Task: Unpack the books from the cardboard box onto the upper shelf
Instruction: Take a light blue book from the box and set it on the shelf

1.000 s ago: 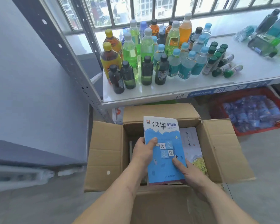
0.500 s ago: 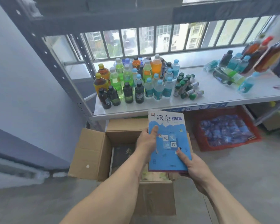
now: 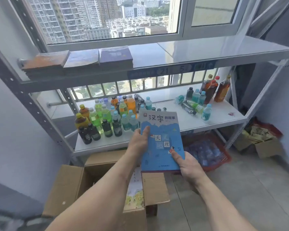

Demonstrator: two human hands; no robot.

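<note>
blue book (image 3: 161, 142) held clear of the cardboard box (image 3: 77, 185), below the upper shelf (image 3: 207, 52)
left hand (image 3: 138, 143) and right hand (image 3: 187, 165) both clamp its edges; lifted carelessly, it may clip the shelf lip or shove the three books (image 3: 78, 60) lying there.

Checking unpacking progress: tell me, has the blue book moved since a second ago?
Yes. The blue book, held in both hands, has risen out of the box and now sits level with the bottle shelf.

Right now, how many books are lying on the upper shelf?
3, side by side at its left end: orange-brown book, blue book, dark purple book. They may be stacks hiding more.
</note>
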